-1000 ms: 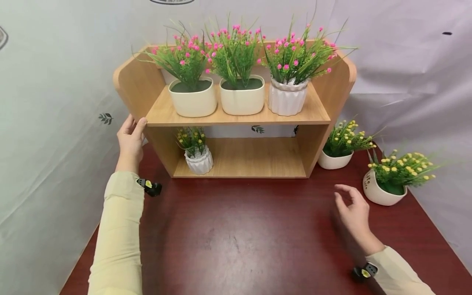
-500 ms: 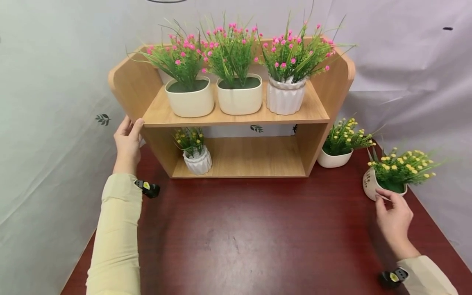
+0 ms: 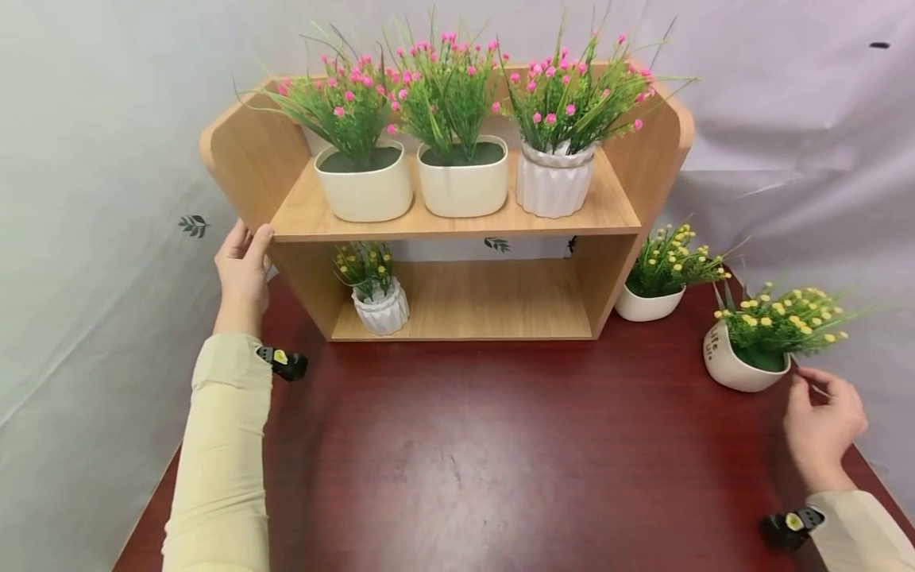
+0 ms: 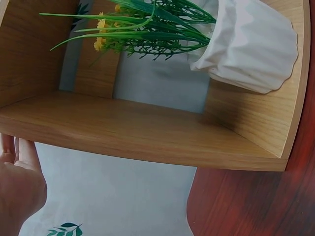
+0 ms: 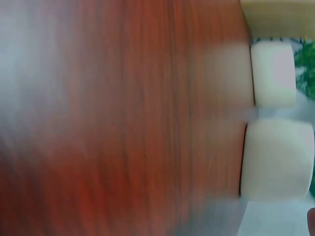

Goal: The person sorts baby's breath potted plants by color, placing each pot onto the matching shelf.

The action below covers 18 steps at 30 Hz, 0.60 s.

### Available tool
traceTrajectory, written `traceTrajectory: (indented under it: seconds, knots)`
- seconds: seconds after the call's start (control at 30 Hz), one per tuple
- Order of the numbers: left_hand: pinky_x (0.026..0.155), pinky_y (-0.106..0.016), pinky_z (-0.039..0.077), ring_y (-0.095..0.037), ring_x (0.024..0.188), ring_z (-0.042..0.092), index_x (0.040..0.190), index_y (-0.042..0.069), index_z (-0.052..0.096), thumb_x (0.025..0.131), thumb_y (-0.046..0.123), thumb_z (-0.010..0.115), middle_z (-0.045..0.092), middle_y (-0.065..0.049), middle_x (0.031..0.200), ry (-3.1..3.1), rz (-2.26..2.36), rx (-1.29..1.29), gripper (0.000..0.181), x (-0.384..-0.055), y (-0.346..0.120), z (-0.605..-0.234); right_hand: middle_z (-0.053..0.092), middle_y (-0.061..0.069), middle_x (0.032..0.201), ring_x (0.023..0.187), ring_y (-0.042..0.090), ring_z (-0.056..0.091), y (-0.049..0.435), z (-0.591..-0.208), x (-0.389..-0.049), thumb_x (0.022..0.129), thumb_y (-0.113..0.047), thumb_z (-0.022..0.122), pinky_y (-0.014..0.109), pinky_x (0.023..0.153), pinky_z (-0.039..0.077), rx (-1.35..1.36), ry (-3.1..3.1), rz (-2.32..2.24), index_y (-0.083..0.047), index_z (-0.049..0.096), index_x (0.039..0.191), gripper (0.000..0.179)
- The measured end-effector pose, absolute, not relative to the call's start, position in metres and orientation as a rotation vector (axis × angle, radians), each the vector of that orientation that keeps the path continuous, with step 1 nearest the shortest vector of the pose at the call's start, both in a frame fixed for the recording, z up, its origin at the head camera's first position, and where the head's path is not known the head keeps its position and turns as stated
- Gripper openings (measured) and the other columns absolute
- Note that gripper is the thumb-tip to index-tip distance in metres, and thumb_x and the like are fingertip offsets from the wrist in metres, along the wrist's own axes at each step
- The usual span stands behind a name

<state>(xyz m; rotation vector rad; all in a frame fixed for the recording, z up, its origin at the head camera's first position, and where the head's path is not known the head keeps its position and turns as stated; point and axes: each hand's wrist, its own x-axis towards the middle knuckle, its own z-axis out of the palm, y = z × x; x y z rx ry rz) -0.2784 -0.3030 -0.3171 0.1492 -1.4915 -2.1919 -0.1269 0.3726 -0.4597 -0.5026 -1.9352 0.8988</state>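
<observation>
My left hand (image 3: 243, 274) touches the outer left side of a two-tier wooden shelf (image 3: 457, 234), thumb near the front edge. In the left wrist view its fingers (image 4: 27, 153) lie fairly straight against the side panel. My right hand (image 3: 825, 425), fingers loosely bent, is beside a cream pot (image 3: 743, 373) of yellow flowers, lettered "Life", at the table's right. Its fingertips come right at the pot's right rim in the head view. Only a fingertip (image 5: 311, 221) shows in the blurred right wrist view.
Two cream pots (image 3: 364, 191) and a white ribbed pot (image 3: 554, 187), all with pink flowers, stand on the upper tier. A small white pot (image 3: 382, 310) with yellow flowers is below left. Another cream pot (image 3: 649, 306) stands right of the shelf on the dark red table (image 3: 457, 461).
My right hand has moved right across the front of the lettered pot to its right side. The left hand stays at the shelf's side; the head view has shifted slightly.
</observation>
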Motion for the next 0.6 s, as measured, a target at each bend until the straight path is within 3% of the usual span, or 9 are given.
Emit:
traceTrajectory:
  seconds: [0.1, 0.2, 0.37, 0.47, 0.6]
  knots:
    - [0.112, -0.033, 0.032, -0.02, 0.127, 0.05, 0.132, 0.02, 0.058, 0.086, 0.007, 0.069, 0.051, -0.007, 0.141, -1.473, -2.196, 0.141, 0.049, -0.278, -0.304, -0.315, 0.039, -0.039, 0.083, 0.072, -0.027, 0.039, 0.382, -0.458, -0.132, 0.09, -0.013, 0.053, 0.001, 0.074, 0.035, -0.643, -1.978, 0.93, -0.039, 0.059, 0.089, 0.026]
    - [0.112, -0.033, 0.032, -0.019, 0.126, 0.051, 0.132, 0.02, 0.058, 0.086, 0.009, 0.069, 0.051, -0.007, 0.141, -1.488, -2.19, 0.149, 0.049, -0.279, -0.304, -0.314, 0.036, -0.038, 0.086, 0.072, -0.026, 0.036, 0.393, -0.458, -0.137, 0.09, -0.015, 0.05, 0.001, 0.079, 0.036, -0.734, -2.017, 0.946, -0.047, 0.046, 0.089, 0.033]
    - [0.112, -0.034, 0.032, -0.018, 0.122, 0.053, 0.132, 0.02, 0.059, 0.086, 0.008, 0.069, 0.052, -0.007, 0.139, -1.485, -2.19, 0.167, 0.049, -0.281, -0.301, -0.314, 0.035, -0.036, 0.087, 0.072, -0.024, 0.035, 0.411, -0.457, -0.145, 0.086, -0.017, 0.054, 0.0, 0.077, 0.033, -0.794, -2.093, 0.998, -0.046, 0.046, 0.094, 0.03]
    - [0.112, -0.034, 0.032, -0.018, 0.122, 0.052, 0.132, 0.02, 0.059, 0.086, 0.007, 0.069, 0.052, -0.007, 0.14, -1.479, -2.19, 0.17, 0.049, -0.282, -0.3, -0.315, 0.034, -0.036, 0.092, 0.078, -0.023, 0.038, 0.418, -0.46, -0.149, 0.085, -0.021, 0.058, 0.0, 0.078, 0.032, -0.818, -2.168, 0.985, -0.03, 0.058, 0.112, 0.028]
    - [0.113, -0.034, 0.032, -0.019, 0.124, 0.051, 0.132, 0.019, 0.058, 0.086, 0.007, 0.069, 0.051, -0.007, 0.141, -1.473, -2.19, 0.154, 0.049, -0.282, -0.299, -0.317, 0.036, -0.032, 0.104, 0.091, -0.021, 0.039, 0.425, -0.468, -0.151, 0.086, -0.022, 0.057, 0.004, 0.088, 0.033, -0.798, -2.208, 1.002, -0.019, 0.054, 0.128, 0.042]
